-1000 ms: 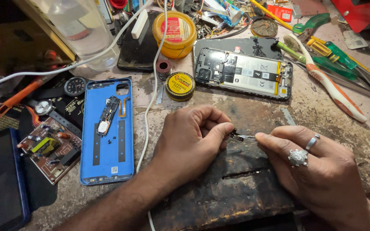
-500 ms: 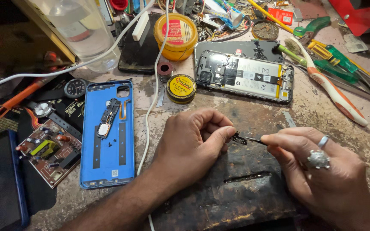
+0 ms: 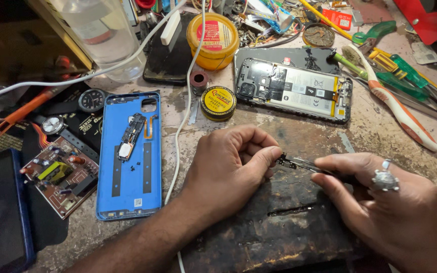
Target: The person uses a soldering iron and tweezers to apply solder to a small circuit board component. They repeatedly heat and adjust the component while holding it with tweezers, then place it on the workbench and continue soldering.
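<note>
At centre, left hand (image 3: pixel 228 169) pinches small part (image 3: pixel 285 162), right hand (image 3: pixel 385 202) grips tweezers (image 3: pixel 312 166); a slip could flick it into clutter.

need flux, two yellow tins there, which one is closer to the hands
The small flat tin, lying just beyond the left hand. The tall tin stands farther back, past the white cable.

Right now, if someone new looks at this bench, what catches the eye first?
The left hand and right hand meet at centre, pinching a small dark part with tweezers above a dark worn block. Left of them lies a bright blue phone back cover; behind them sits an opened phone, its insides showing.
</note>
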